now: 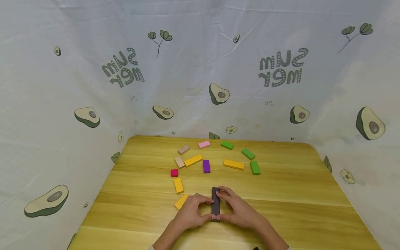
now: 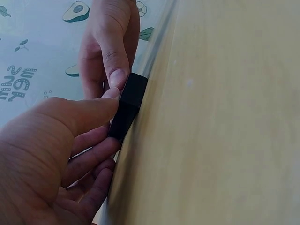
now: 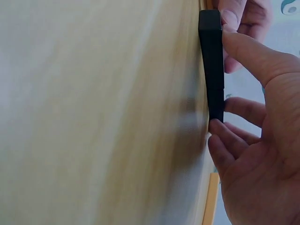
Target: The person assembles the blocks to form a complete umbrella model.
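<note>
- Closed in at back, left and right by pale grey-white sheeting [image 1: 187, 69], lightly creased, with sharper wrinkles high at centre back.
- Printed all over: halved avocados [image 1: 219, 94], green sprigs [image 1: 160, 41], small pale flowers [image 1: 231, 130], loose leaves [image 1: 115, 157].
- Also "summer" lettering [image 1: 282, 67], printed on both left and right of the back, reading mirrored in head view.
- Below: yellowish wood-grain tabletop [image 1: 297, 194], streaks running mostly side to side, far corners rounded, widening toward the near side.
- Paler, washed-out beige in both wrist views.
- Lit softly; whitish sheen on near part of the tabletop, upper middle of sheeting dimmer.
</note>
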`<state>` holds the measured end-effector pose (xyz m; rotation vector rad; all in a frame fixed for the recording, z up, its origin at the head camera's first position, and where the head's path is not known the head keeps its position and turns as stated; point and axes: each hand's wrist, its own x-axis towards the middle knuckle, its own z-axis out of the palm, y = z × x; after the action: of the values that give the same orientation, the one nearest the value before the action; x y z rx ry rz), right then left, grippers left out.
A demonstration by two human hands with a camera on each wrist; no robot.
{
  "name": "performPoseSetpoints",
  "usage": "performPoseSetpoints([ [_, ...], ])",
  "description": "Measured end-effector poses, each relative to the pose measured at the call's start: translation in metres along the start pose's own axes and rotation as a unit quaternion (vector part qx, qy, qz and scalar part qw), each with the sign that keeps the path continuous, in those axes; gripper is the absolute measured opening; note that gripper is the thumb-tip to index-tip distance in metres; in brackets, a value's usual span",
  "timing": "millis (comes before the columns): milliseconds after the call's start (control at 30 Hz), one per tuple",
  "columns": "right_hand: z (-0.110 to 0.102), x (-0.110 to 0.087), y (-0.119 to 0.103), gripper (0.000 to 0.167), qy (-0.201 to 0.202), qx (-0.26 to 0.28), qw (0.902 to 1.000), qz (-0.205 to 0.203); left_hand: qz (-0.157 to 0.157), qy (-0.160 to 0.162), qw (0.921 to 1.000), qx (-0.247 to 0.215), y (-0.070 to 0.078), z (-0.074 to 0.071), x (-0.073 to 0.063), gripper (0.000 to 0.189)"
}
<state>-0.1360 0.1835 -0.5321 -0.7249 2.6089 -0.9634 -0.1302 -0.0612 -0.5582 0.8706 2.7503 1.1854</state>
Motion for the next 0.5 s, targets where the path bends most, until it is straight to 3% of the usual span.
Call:
performPoseSetpoints([
  [500, 0.0028, 0.0001, 0.0022, 0.085, 0.009, 0.000, 0.9999, -0.006, -0.014, -0.009, 0.9998, 0.003, 0.0019, -0.0018, 0.0003, 0.042],
])
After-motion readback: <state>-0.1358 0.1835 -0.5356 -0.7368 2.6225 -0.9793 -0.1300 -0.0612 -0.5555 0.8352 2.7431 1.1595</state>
